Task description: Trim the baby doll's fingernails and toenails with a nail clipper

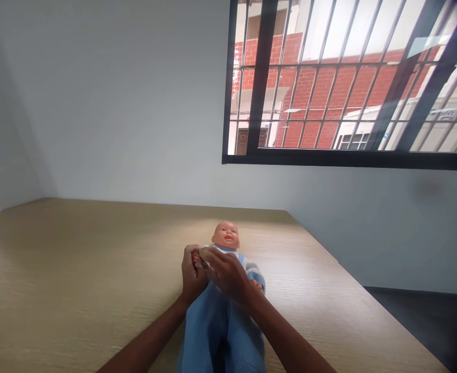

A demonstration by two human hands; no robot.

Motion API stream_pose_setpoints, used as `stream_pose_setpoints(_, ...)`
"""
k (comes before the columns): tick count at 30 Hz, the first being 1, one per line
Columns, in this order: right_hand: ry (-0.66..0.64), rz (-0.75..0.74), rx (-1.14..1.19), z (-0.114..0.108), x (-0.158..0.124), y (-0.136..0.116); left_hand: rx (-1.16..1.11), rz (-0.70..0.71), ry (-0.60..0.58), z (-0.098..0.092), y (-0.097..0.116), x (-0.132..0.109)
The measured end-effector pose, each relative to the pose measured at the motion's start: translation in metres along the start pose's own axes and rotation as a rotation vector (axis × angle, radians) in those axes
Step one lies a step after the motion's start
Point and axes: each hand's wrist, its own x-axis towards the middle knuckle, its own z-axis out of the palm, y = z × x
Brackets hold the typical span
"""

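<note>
A baby doll (226, 236) with a bare head lies on its back, its head toward the far end of the table. It wears a white and light blue top and blue trousers (208, 321). My left hand (192, 274) is closed around the doll's hand (196, 257) on the left side. My right hand (228, 272) reaches across the doll's chest, its fingers pinched together beside that same doll hand. A small dark grey thing shows at these fingertips, too small to name. The doll's other hand (256, 284) rests free on the right, beside my right wrist.
The light wooden table (96, 280) runs back to a pale wall (135, 103), and its right edge slants toward me. Beyond that edge lies a dark floor (418, 321). A dark-framed window (340, 158) with bars is set in the wall at the upper right.
</note>
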Motion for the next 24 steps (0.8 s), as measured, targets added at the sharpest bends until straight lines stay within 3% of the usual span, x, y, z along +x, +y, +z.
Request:
stream_pose_setpoints(4,0.195,0.153,0.085,-0.001,0.005,0.006,0.000,-0.037,0.034,0.008,0.011,-0.008)
stream_pose_setpoints(8,0.268,0.223,0.140,0.001,0.001,0.007,-0.034,-0.042,0.063,0.012,0.020,-0.011)
stream_pose_setpoints(16,0.126,0.114,0.089,-0.003,-0.014,0.004,-0.138,-0.011,0.036,0.012,0.018,-0.010)
stream_pose_setpoints(24,0.072,0.037,-0.036,0.000,-0.017,0.006,-0.159,0.005,0.018,0.009,0.013,-0.008)
